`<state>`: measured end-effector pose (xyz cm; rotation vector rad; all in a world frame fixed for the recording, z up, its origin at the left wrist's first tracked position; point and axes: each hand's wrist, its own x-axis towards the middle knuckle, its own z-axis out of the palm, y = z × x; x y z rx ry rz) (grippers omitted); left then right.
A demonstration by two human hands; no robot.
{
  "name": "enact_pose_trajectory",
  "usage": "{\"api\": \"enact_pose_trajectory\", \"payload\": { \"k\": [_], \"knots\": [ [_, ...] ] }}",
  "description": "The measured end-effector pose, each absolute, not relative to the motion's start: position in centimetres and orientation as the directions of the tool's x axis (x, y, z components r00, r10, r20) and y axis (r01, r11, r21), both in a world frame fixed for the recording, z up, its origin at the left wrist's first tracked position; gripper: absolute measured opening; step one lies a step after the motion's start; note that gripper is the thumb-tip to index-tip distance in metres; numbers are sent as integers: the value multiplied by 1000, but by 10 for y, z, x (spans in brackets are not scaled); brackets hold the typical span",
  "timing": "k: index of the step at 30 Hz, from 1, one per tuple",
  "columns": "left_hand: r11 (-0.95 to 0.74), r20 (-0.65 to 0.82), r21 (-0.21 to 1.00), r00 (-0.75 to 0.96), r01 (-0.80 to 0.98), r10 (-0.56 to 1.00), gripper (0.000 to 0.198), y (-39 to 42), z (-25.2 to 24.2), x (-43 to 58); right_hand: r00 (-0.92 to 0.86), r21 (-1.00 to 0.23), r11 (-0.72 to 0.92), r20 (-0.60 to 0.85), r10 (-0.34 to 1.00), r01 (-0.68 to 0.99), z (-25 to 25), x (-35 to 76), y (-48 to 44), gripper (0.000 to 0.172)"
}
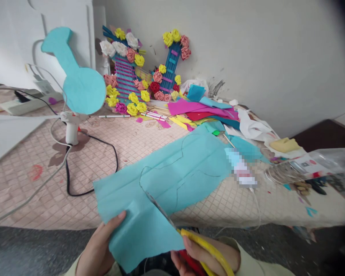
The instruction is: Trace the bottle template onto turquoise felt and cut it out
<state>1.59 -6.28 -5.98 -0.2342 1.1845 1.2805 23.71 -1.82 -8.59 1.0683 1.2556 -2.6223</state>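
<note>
A large light-blue sheet point(172, 176) with a pencilled outline lies half on the table and half over its front edge. My left hand point(99, 247) pinches the sheet's near-left corner, thumb on top. My right hand point(202, 255) grips yellow-and-red-handled scissors point(172, 224). Their blades are in the sheet along the drawn line.
A white glue gun point(71, 126) stands on the pink checked tablecloth point(31, 191), its black and white cords trailing forward. A blue cut-out shape point(80, 82) leans behind it. Flower-decorated letters point(129, 73), piled coloured sheets point(201, 109) and clear plastic bags point(313, 163) crowd the back and right.
</note>
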Motion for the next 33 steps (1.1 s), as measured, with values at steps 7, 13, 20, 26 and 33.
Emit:
{"api": "enact_pose_trajectory", "payload": {
  "k": [7, 13, 20, 26, 33],
  "knots": [
    [435, -828, 403, -119, -805, 548, 66, -62, -59, 10, -806, -656, -697, -560, 192, 290, -81, 232, -16, 69],
    [427, -750, 492, -120, -758, 650, 99, -68, -63, 9, -816, -709, -640, -536, 214, 298, -91, 232, -17, 69],
    [417, -718, 527, -125, -740, 684, 92, -69, -58, 16, -864, -777, -579, -447, 233, 246, -89, 229, -16, 71],
    [434, -676, 643, -201, -631, 709, 82, -72, -65, 18, -869, -811, -536, -422, 257, 235, -83, 228, -14, 70],
    [384, -724, 575, -231, -723, 650, 93, -69, -61, 19, -871, -814, -529, -422, 251, 241, -76, 229, -13, 67]
  ]
}}
